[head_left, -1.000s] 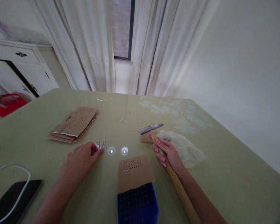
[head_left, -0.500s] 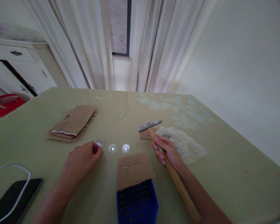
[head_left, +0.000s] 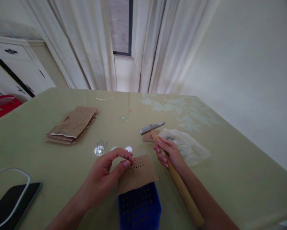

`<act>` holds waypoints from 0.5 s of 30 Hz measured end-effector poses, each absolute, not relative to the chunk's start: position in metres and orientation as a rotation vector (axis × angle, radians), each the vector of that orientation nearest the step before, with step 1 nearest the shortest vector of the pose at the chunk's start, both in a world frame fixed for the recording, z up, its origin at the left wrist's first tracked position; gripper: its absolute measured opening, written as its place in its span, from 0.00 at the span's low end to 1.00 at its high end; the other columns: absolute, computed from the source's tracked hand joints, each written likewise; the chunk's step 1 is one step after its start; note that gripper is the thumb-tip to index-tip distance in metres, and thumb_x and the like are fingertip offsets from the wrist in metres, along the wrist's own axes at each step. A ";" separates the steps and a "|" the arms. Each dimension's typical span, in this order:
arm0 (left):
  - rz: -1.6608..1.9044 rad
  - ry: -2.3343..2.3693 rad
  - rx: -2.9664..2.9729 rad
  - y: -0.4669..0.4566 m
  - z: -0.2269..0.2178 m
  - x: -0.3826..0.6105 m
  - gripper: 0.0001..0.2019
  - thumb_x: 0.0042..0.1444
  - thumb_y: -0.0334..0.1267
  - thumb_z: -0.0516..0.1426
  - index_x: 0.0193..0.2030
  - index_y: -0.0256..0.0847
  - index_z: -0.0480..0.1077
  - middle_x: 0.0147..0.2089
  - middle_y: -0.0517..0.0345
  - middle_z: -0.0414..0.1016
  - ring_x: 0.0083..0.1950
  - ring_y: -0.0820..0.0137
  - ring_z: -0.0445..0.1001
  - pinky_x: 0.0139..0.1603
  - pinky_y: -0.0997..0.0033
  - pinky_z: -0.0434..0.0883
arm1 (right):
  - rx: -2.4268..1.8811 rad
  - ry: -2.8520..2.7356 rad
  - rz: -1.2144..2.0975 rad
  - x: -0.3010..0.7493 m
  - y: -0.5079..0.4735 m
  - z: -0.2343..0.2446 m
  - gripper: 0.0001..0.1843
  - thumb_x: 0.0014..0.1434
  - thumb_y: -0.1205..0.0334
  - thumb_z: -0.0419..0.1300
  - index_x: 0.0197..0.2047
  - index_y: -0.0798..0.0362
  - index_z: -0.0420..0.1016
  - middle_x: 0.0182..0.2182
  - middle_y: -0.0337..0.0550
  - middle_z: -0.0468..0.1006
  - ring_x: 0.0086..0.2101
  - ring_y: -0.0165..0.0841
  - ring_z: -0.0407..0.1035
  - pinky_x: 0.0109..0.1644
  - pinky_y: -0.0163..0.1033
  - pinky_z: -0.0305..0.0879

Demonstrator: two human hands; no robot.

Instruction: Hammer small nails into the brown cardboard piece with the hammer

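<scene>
Between its thumb and fingertips, my left hand (head_left: 107,171) pinches a nail (head_left: 127,157), held just above the cardboard piece (head_left: 138,177). Rows of small holes run across this cardboard, which lies over the far part of a blue perforated plastic basket (head_left: 140,207). My right hand (head_left: 169,151) is closed round the wooden handle of a hammer (head_left: 175,179), its metal head up and pointing left, off the cardboard. Several loose nails (head_left: 100,147) form a small cluster on the table beyond my left hand. My left fingers hide some of the holes.
A stack of punched cardboard (head_left: 73,123) lies at the back left. Behind my right hand are a crumpled clear plastic bag (head_left: 188,147) and a small cardboard scrap (head_left: 148,137). A dark tablet-like device (head_left: 16,204) with a white cable (head_left: 23,198) occupies the near left.
My left hand has moved right from the nail cluster to over the cardboard, bringing a nail with it. My right hand and the hammer have stayed nearly still.
</scene>
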State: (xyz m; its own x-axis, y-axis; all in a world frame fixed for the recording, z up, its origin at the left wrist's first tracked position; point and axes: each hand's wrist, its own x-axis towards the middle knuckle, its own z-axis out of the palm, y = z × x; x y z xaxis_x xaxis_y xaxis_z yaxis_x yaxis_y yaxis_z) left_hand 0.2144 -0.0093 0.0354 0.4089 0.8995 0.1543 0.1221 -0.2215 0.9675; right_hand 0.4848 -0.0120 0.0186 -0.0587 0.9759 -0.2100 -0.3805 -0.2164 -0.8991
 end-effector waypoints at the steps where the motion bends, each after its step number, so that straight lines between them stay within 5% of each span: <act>1: 0.912 0.911 1.670 -0.009 0.035 0.214 0.09 0.72 0.43 0.61 0.41 0.47 0.82 0.46 0.57 0.86 0.53 0.63 0.82 0.54 0.68 0.76 | -1.052 -0.810 1.541 0.485 -0.012 0.019 0.32 0.57 0.46 0.78 0.59 0.54 0.84 0.27 0.31 0.70 0.15 0.20 0.55 0.12 0.27 0.53; 15: 0.810 0.865 1.805 -0.008 0.034 0.216 0.13 0.75 0.44 0.57 0.42 0.48 0.81 0.43 0.57 0.84 0.53 0.62 0.81 0.53 0.68 0.75 | -1.048 -0.815 1.539 0.484 -0.013 0.018 0.30 0.58 0.45 0.77 0.57 0.54 0.85 0.27 0.31 0.70 0.15 0.20 0.55 0.12 0.27 0.53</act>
